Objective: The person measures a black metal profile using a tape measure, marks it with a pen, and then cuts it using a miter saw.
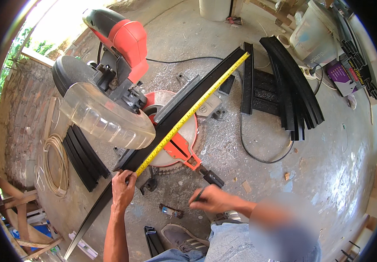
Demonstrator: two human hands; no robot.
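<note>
- By the right hand (pixel 214 199), its fingers curled nearly closed, a small dark object (pixel 200 194) is held (its kind cannot be told).
- By the left hand (pixel 123 185), thumb and fingers pinched, the yellow measuring tape (pixel 192 113) is gripped at its near end; it seems thin, springy.
- Along the tape, the black profile (pixel 168 126) is laid across the mitre saw (pixel 129 48); it is judged light, stiff, slick, best held by its edges.

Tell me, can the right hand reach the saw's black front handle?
Likely yes: the right hand is near the front handle, nothing visible between them, though it already holds a slim dark thing.
</note>
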